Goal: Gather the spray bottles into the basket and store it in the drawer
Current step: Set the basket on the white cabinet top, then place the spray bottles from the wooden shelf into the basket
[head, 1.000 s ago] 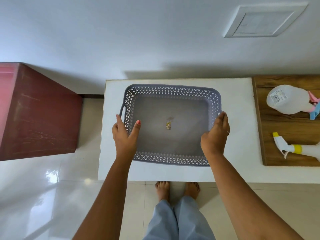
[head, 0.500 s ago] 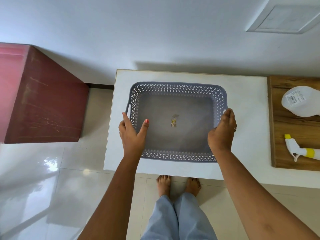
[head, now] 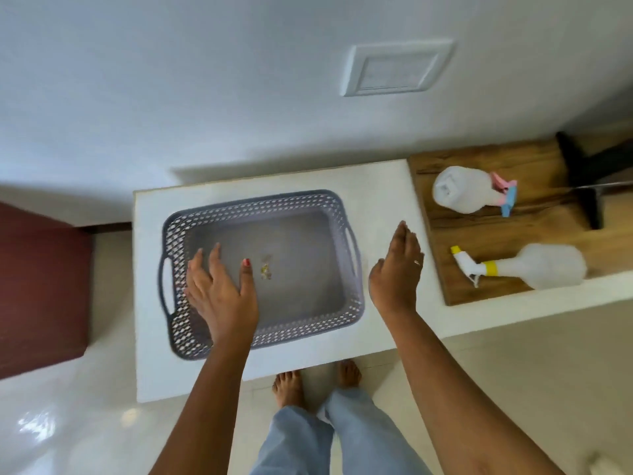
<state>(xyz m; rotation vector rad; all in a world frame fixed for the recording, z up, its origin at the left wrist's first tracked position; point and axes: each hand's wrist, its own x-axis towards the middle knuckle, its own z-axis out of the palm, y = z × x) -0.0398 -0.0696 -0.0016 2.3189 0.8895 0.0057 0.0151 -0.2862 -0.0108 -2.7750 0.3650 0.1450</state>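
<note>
Basket (head: 260, 272) of grey perforated plastic sits on the white surface (head: 387, 200), its floor bare but for a small scrap near the middle. The left hand (head: 219, 289) hovers over the basket's left half, fingers spread and holding nothing; the right hand (head: 397, 269) hangs just beyond the basket's right rim, flat and equally unoccupied. Two spray bottles lie on their sides on a wooden board (head: 442, 214) to the right of the right hand, well apart from the basket: one with a pink-and-blue trigger (head: 466, 190) beyond that hand, one with a yellow-tipped trigger (head: 534, 267) level with it. Judging from the head view, the task has barely begun: neither bottle is gathered, and no drawer is in sight. Count: one basket, two bottles, two free hands.
</note>
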